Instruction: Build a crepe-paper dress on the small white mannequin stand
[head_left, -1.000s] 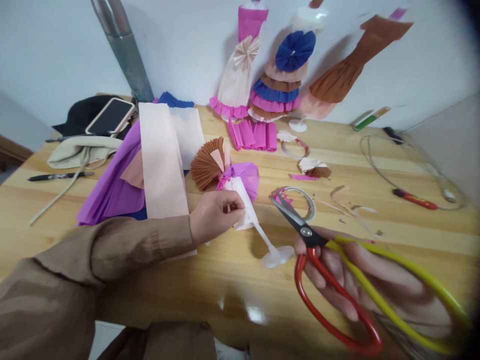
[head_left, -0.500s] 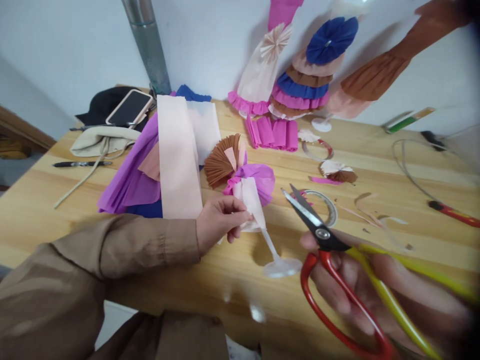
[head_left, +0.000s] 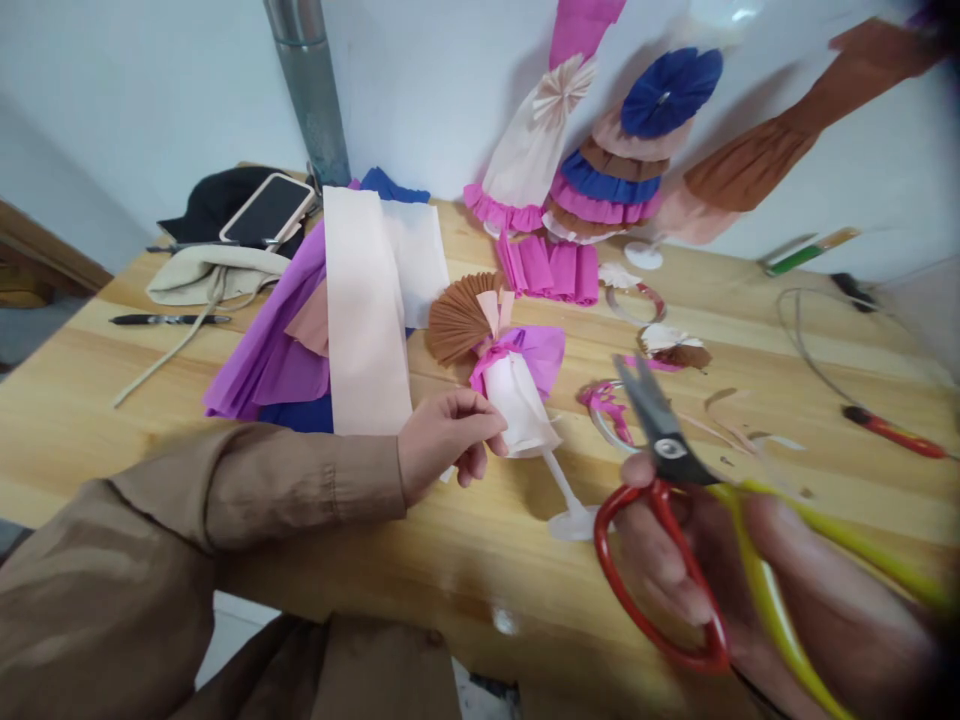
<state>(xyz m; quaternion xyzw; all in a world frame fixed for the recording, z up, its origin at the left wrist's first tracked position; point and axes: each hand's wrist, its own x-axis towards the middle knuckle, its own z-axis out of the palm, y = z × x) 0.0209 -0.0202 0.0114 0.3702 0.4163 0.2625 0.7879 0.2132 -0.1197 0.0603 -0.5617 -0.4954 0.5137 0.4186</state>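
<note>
My left hand point(head_left: 456, 435) is closed in a pinch, thumb against fingers, at the left edge of a small crepe-paper figure. Whatever is between the fingertips is too small to tell. The figure has a pale skirt point(head_left: 517, 405), a magenta bow point(head_left: 541, 358) and a brown pleated fan point(head_left: 459, 318), and leans on a white stem with a round base point(head_left: 576, 522). Held in my right hand point(head_left: 757, 590) are scissors point(head_left: 670, 447) with one red and one yellow loop. Their blades point up and away, nearly together, apart from the figure. Blur softens the right hand.
Folded crepe paper point(head_left: 367, 320) lies left of the figure. Tape rings point(head_left: 615, 430), paper scraps and a red-handled tool point(head_left: 892, 430) are at right. Finished paper dresses point(head_left: 525, 160) stand along the wall. A phone point(head_left: 268, 208), pen point(head_left: 169, 319) and metal bottle point(head_left: 311, 110) are at left.
The scissor blades have come closer together and swung upright, away from the figure. The figure's skirt and base sit slightly farther right of my left hand, which keeps its pinch.
</note>
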